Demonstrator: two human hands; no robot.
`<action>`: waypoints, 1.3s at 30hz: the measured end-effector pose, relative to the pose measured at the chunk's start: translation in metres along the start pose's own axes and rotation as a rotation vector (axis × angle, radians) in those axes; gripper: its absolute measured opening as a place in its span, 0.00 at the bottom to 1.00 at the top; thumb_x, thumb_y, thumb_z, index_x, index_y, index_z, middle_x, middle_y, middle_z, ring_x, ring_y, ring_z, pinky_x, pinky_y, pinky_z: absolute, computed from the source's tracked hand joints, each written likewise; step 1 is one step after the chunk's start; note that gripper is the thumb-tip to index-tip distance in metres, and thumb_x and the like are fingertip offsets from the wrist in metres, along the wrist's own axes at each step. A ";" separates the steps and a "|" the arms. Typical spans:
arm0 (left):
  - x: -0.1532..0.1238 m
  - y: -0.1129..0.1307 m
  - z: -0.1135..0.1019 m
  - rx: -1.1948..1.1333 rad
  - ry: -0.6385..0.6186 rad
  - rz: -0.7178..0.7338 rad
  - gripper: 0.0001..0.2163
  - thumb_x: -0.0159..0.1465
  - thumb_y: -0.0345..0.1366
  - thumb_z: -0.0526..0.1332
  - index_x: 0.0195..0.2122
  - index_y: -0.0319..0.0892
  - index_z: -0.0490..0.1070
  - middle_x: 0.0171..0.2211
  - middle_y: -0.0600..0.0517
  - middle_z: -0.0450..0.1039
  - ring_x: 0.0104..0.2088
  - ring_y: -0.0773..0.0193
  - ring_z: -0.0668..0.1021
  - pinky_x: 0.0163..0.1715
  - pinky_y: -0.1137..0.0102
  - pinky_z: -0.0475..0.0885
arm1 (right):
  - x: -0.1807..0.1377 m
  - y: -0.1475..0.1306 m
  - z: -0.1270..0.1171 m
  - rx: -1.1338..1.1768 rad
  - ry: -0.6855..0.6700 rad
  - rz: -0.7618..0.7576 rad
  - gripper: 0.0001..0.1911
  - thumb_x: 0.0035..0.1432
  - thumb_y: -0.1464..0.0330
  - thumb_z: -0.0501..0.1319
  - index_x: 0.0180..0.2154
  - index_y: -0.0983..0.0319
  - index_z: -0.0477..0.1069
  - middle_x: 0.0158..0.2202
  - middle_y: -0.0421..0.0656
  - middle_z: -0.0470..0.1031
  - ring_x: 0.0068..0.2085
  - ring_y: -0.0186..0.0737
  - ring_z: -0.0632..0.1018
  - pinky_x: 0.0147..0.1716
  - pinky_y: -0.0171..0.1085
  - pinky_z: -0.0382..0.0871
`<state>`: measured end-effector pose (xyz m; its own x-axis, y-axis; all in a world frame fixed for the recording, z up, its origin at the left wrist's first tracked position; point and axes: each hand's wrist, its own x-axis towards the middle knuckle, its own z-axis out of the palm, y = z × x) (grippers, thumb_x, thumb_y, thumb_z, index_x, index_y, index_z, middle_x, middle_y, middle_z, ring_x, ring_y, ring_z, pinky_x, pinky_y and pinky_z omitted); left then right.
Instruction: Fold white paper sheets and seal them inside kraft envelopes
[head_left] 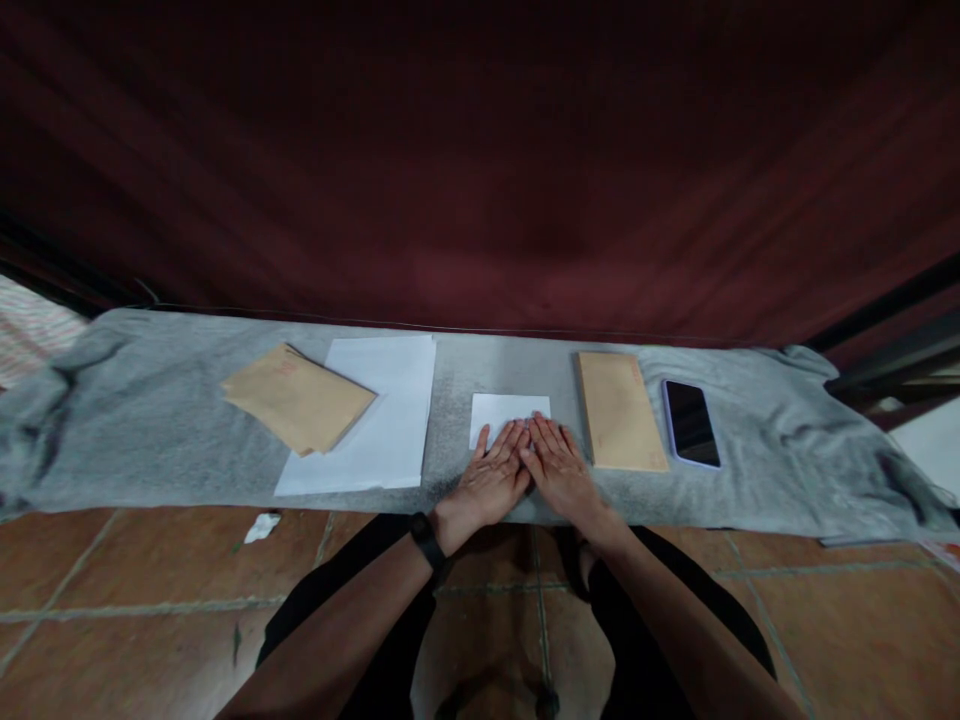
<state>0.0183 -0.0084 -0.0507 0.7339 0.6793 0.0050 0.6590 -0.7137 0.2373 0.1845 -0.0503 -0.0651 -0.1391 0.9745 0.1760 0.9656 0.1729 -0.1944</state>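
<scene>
A folded white sheet of paper (499, 408) lies on the grey cloth in front of me. My left hand (491, 480) rests flat on its near part, fingers stretched out. Beside it my right hand (559, 465) also lies flat on the paper, its fingertips meeting those of the left. Both hands hide the paper's near edge. Right of the hands is a neat stack of brown envelopes (622, 410). To the left, several more brown envelopes (300, 395) are fanned out over a stack of white paper sheets (390, 430).
A phone (692, 424) in a pale purple case lies right of the envelope stack. The grey cloth (187, 450) covers a long narrow surface, with a dark red curtain (480, 180) behind it. A crumpled white scrap (262, 527) is on the tiled floor.
</scene>
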 end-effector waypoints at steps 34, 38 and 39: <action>-0.004 0.015 0.008 0.102 0.121 0.048 0.29 0.73 0.48 0.51 0.71 0.39 0.53 0.72 0.42 0.52 0.73 0.50 0.50 0.70 0.42 0.45 | 0.002 0.004 -0.010 0.155 -0.003 0.031 0.30 0.75 0.61 0.37 0.70 0.65 0.55 0.71 0.50 0.56 0.72 0.44 0.56 0.70 0.52 0.52; -0.006 0.014 0.002 0.072 0.077 0.029 0.31 0.72 0.52 0.51 0.70 0.41 0.54 0.72 0.42 0.51 0.73 0.47 0.49 0.68 0.36 0.39 | 0.007 0.003 -0.011 0.237 -0.065 -0.048 0.30 0.75 0.59 0.36 0.69 0.65 0.55 0.71 0.48 0.55 0.72 0.40 0.56 0.71 0.49 0.50; -0.007 0.014 0.000 0.065 0.075 0.027 0.31 0.72 0.53 0.50 0.70 0.41 0.54 0.72 0.42 0.52 0.73 0.47 0.49 0.68 0.35 0.38 | 0.009 0.004 -0.010 0.242 -0.067 -0.046 0.31 0.75 0.59 0.35 0.69 0.65 0.55 0.71 0.49 0.55 0.72 0.40 0.56 0.71 0.49 0.50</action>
<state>0.0226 -0.0228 -0.0479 0.7387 0.6688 0.0840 0.6501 -0.7399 0.1731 0.1890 -0.0426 -0.0548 -0.2040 0.9707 0.1272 0.8782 0.2389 -0.4144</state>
